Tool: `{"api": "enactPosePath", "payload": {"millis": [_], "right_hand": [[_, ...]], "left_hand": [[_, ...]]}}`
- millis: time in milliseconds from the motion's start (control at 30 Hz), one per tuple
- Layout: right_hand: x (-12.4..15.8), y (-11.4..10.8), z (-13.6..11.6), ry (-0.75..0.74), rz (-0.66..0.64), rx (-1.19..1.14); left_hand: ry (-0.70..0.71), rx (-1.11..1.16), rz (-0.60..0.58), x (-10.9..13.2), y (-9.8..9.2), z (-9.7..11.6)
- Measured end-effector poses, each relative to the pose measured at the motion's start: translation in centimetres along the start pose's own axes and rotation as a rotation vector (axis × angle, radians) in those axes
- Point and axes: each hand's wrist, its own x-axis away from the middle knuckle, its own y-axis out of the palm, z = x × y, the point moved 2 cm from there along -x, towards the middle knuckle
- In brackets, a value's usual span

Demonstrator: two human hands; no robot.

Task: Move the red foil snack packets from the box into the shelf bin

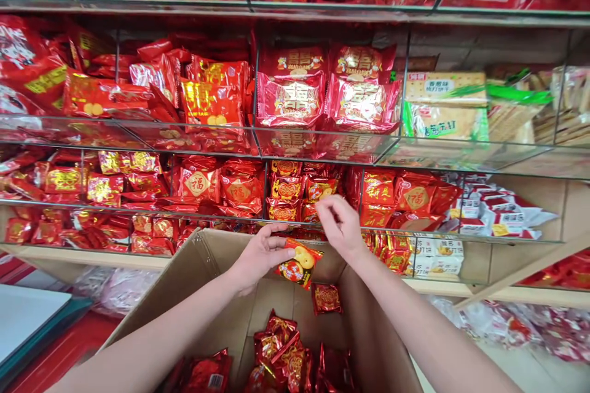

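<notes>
My left hand [265, 258] pinches a small packet of biscuits [300, 263], red with a picture of biscuits on its front, above the open cardboard box [184, 276]. My right hand [340, 224] is up at the lower shelf, its fingers curled at the front of a compartment with stacked red and gold biscuit packets [284, 187]. Whether those fingers grip a packet is hidden. Down in the box lie several loose red packets [290, 350], and a single red packet [327, 299] rests near its far right corner.
Clear-fronted shelves [322, 140] hold rows of red packets. Pale cracker packs [445, 104] stand at the right, with white and maroon packets [498, 209] below them. Plastic-wrapped goods [520, 325] lie under the shelf at right. A white-topped item [27, 319] is at lower left.
</notes>
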Motion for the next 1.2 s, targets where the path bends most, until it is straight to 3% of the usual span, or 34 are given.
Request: {"api": "enactPosePath", "payload": {"millis": [67,133,233,333,467,533,633,700,833,933,1200], "right_hand": [[1.4,1.3,-0.8,0.116,-0.285,-0.15],[2.7,2.4,-0.9,0.214,-0.459,-0.246],[4.0,3.2,0.1,0.345,-0.45,-0.341],[4.9,3.2,1.0,0.433,-0.405,-0.462],[4.7,2.4,0.8,0.361,-0.497,-0.369],[3.6,1.3,0.5,0.305,-0.378,-0.275],[1.1,-1.0,0.6,0.247,-0.031,-0.108],[-0.6,-2.0,1.0,0.201,0.061,0.054],[-2.8,-2.1,2.2,0.098,-0.033,0.262],[-3.2,-1.5,2.7,0.035,0.009,0.357],[-3.8,-0.9,3.6,-0.055,-0.035,0.421]], "left_hand": [[0.031,0.039,0.014,0.1,0.0,0.1],[0.052,0.072,0.062,0.0,-0.2,-0.1],[0.061,0.055,0.123,-0.1,-0.5,-0.7],[0.051,-0.056,0.097,-0.2,-0.9,-1.2],[0.179,-0.124,0.138,-0.3,-1.4,-0.7],[0.23,-0.156,0.19,-0.3,-1.8,-0.3],[0.212,-0.197,0.199,-0.3,-2.5,-0.1],[0.171,-0.206,0.18,-0.4,-3.0,-0.4],[0.117,-0.215,0.155,-0.6,-3.6,-1.3],[0.11,-0.237,0.122,-0.6,-3.6,-1.8],[0.085,-0.307,0.043,-0.7,-3.9,-3.1]]}}
